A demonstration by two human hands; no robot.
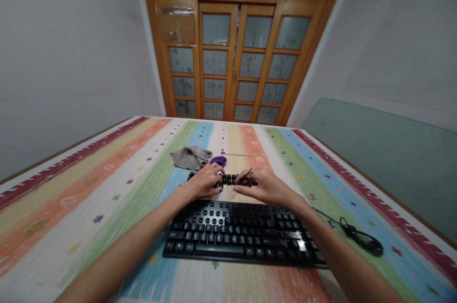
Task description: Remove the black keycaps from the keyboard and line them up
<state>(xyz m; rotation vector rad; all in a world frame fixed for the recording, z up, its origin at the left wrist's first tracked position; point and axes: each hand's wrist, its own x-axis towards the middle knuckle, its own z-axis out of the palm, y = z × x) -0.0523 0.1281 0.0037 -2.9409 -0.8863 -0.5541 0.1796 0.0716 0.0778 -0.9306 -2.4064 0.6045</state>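
Note:
A black keyboard (pixel 221 239) lies on the table, with small switch stems showing in its upper rows where keycaps are off. Behind it, loose black keycaps (pixel 229 179) stand in rows. My left hand (pixel 203 183) is over the left part of these rows, its thumb and fingers closed around a dark keycap (pixel 218 186). Close by on the right, my right hand (pixel 266 186) is closed on a brown-handled wire keycap puller (pixel 245 178). The puller's thin wire loops point down toward the tablecloth. My right fingers hide some of the keycaps.
Beyond my hands are a crumpled grey cloth (pixel 191 156), a purple bundle (pixel 218 161) and a thin rod-like brush (pixel 235 154). A coiled black cable (pixel 367 241) lies to the right on the striped tablecloth (pixel 117 198). A green chair back or board (pixel 385 141) borders the right side.

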